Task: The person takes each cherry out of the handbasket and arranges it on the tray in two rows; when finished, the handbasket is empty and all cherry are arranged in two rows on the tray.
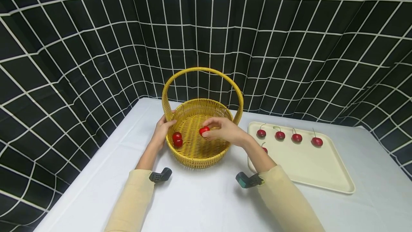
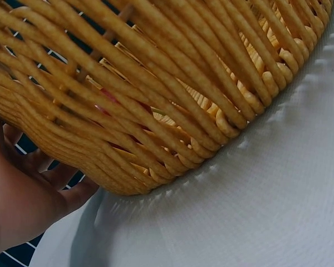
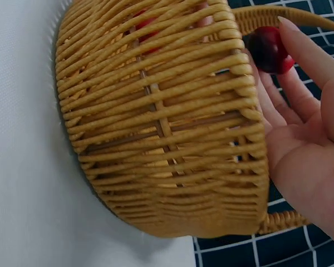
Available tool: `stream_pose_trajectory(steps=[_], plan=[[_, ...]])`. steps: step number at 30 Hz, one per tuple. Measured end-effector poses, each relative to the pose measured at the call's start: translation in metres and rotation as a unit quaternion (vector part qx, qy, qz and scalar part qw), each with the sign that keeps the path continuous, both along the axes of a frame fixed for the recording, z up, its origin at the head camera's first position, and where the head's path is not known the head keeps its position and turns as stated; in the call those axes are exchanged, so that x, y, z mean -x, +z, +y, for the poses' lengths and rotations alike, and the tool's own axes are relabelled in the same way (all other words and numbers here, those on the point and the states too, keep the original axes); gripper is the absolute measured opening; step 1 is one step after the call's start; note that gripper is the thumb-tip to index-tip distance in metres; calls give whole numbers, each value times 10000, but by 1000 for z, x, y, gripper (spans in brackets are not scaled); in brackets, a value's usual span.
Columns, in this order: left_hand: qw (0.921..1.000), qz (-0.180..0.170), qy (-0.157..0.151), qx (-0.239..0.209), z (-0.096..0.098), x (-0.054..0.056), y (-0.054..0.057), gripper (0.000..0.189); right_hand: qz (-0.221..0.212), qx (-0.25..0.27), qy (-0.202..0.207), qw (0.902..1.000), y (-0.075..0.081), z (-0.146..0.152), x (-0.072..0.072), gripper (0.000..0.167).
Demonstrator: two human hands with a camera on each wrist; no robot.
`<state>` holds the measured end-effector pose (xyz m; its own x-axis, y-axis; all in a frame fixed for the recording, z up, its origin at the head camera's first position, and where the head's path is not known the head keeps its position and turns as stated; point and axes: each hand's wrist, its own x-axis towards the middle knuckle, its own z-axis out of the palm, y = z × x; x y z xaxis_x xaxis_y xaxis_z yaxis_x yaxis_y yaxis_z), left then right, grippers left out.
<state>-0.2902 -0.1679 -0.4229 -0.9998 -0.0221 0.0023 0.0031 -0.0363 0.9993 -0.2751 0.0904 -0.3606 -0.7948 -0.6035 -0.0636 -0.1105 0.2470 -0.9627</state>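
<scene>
A yellow wicker basket with a tall arched handle stands on the white table. My left hand grips its left rim near the foot of the handle; in the left wrist view the fingers lie against the woven wall. My right hand is over the basket's inside, pinching a red cherry between thumb and fingers. The right wrist view shows that cherry above the rim level. Two more cherries lie inside the basket at the left.
To the right, a cream tray bears several stemmed cherries, most along its far edge; one at its left side is partly hidden by my right forearm. A black curtain with white grid lines hangs behind the white table.
</scene>
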Motion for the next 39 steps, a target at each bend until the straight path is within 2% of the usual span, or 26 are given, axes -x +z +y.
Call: stream_pose_trajectory(steps=[6,12,17,24,29,39], plan=[[10000,4,1,27,0,0,0,50,79,189,-127,9997,4,13,-6,43],[10000,-63,5,28,-1,1,0,49,286,-74,-428,9986,9,25,-12,43],[10000,-79,31,27,-2,0,2,50,321,-242,-556,9976,7,34,-17,43],[10000,-83,-19,25,-1,1,1,50,294,-512,-936,9939,3,50,-25,44],[10000,-74,-24,53,0,1,2,51,352,-304,-910,9948,3,67,-29,43],[10000,-34,16,49,0,0,1,50,359,-393,-1134,9921,-1,104,-31,46]])
